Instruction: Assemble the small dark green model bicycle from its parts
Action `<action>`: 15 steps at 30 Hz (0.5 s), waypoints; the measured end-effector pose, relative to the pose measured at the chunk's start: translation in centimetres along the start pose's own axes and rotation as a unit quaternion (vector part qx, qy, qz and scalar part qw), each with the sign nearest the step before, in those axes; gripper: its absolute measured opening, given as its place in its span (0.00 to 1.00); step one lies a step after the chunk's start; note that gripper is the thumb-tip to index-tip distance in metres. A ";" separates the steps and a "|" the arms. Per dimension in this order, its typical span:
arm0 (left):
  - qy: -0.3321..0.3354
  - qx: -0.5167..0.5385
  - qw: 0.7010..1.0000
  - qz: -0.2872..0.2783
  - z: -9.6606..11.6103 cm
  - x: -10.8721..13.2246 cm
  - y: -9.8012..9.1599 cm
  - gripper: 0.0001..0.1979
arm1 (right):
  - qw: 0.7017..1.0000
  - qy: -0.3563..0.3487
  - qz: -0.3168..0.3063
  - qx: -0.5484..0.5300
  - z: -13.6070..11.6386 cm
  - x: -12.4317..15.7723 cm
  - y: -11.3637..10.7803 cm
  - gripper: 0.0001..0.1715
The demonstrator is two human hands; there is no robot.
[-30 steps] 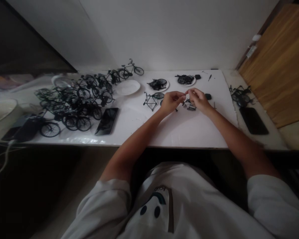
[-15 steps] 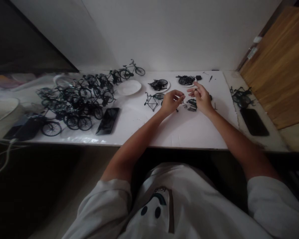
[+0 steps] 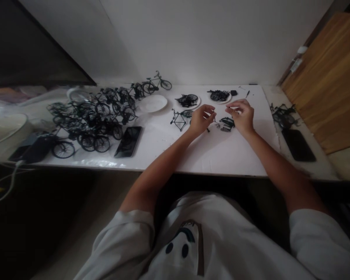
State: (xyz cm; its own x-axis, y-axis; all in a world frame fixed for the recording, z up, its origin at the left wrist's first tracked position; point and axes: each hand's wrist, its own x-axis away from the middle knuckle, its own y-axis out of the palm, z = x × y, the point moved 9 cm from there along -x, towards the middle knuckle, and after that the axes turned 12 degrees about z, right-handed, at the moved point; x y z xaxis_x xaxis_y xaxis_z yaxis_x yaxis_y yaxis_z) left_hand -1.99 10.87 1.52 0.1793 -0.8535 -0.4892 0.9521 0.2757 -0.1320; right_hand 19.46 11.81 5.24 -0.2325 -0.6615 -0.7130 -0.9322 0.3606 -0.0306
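My left hand [image 3: 202,118] is pinched on a small thin dark piece [image 3: 215,115], too small to name, above the white board. To its right, my right hand [image 3: 242,114] is closed, thumb against forefinger, with a tiny dark piece [image 3: 228,108] at the fingertips. A gap separates the two hands. Beside my left hand lies a miniature bicycle frame [image 3: 179,119], with a wheel partly hidden behind the hand. Below and between the hands are a dark curved bicycle part [image 3: 228,123] and small grey pieces [image 3: 218,125].
Many miniature bicycles [image 3: 87,122] crowd the left side, near a phone [image 3: 128,142] and a white plate [image 3: 153,103]. Two plates at the back hold bicycle parts [image 3: 187,100] and wheels [image 3: 218,95]. Another dark phone [image 3: 298,144] lies at right, below more bicycle pieces [image 3: 284,114].
My right hand has drawn away to the right from my left, its fingers curling in to a pinch. The left hand keeps its grip. The view has shifted slightly.
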 end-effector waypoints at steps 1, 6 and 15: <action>0.005 0.001 1.000 -0.001 0.1 0.0 0.0 0.11 | 1.000 0.006 0.011 -0.002 0.1 -0.1 -0.2 0.23; 0.005 -0.009 1.000 0.006 0.0 -0.1 -0.2 0.09 | 0.994 0.082 0.037 -0.069 1.5 0.1 0.1 0.37; -0.008 -0.007 1.000 -0.008 -0.3 0.1 -0.1 0.10 | 0.988 0.125 -0.019 -0.084 0.8 0.9 1.2 0.38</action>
State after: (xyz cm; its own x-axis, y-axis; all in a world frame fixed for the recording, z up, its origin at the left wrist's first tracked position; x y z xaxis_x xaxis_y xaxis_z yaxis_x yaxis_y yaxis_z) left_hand -2.16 10.91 1.24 0.1691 -0.8650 -0.4724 0.9515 0.2683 -0.1506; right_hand 18.33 12.15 4.04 -0.2376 -0.8220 -0.5175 -0.9697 0.2318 0.0770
